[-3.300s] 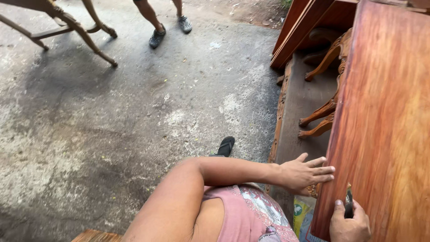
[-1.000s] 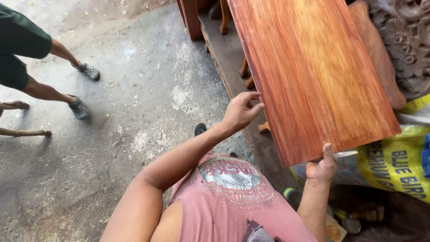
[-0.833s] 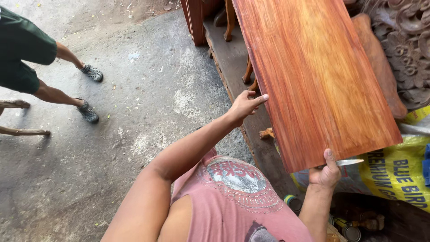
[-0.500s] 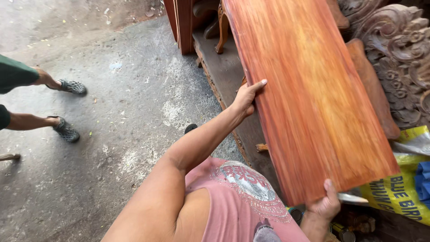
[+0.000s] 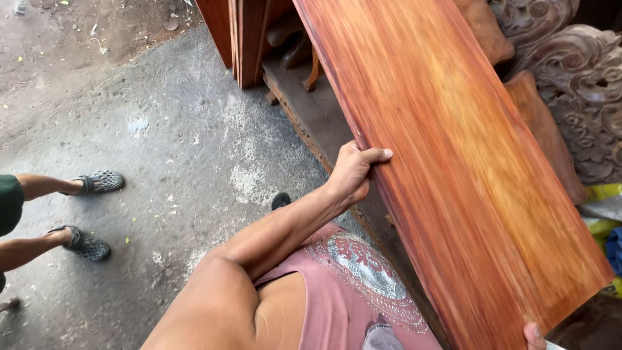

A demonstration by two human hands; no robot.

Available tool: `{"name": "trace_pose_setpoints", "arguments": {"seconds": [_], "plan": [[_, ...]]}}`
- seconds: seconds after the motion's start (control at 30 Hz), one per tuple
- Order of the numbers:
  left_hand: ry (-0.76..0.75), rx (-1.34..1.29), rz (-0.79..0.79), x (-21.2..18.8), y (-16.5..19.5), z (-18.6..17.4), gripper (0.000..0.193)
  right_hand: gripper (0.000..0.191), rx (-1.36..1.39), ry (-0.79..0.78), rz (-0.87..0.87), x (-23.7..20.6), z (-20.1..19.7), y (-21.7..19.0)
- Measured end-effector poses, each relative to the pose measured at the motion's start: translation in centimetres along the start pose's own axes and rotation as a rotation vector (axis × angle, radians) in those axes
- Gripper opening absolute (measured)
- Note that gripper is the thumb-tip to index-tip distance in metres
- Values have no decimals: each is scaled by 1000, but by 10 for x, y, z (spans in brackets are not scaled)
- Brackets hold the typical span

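Note:
A long reddish-orange polished wooden board (image 5: 453, 149) runs from the top centre to the lower right. My left hand (image 5: 355, 172) grips its left long edge, thumb on top. At the bottom edge of the view only a fingertip of my right hand (image 5: 534, 336) shows, at the board's near corner; it seems to hold that end, with a pale flat thing beside it. My pink sleeveless shirt fills the bottom middle.
Another person's legs in grey sandals (image 5: 91, 214) stand at the left on the concrete floor (image 5: 162, 129). Dark wooden panels (image 5: 246, 32) lean at the top. Carved wooden furniture parts (image 5: 570, 84) lie at the right, above a yellow sack (image 5: 602, 194).
The board has swung closer and now fills the right side. My left hand has gone from resting on its edge to gripping it. My right hand has dropped almost out of view.

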State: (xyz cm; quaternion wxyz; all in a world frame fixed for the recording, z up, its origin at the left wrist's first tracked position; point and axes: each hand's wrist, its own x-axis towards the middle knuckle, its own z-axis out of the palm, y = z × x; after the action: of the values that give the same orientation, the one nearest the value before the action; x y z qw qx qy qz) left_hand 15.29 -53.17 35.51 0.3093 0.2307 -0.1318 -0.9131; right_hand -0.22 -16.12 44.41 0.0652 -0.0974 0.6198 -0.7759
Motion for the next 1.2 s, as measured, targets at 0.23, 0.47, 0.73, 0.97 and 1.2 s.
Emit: {"name": "trace_pose_setpoints", "arguments": {"seconds": [0.23, 0.47, 0.73, 0.97, 1.2], "plan": [[22, -39, 23, 8, 94, 0, 23, 62, -26, -147, 42, 18, 97, -10], [-25, -127, 349, 62, 172, -1, 32, 56, -41, -358, 111, 64, 227, -12], [115, -294, 370, 171, 271, -23, 45, 49, -91, -620, 185, 128, 429, -5], [310, -319, 200, 240, 380, -64, 59, 43, -142, -727, 224, 199, 607, 15], [302, -420, 100, 333, 433, -144, 51, 37, -189, -756, 324, 241, 745, 54]]}}
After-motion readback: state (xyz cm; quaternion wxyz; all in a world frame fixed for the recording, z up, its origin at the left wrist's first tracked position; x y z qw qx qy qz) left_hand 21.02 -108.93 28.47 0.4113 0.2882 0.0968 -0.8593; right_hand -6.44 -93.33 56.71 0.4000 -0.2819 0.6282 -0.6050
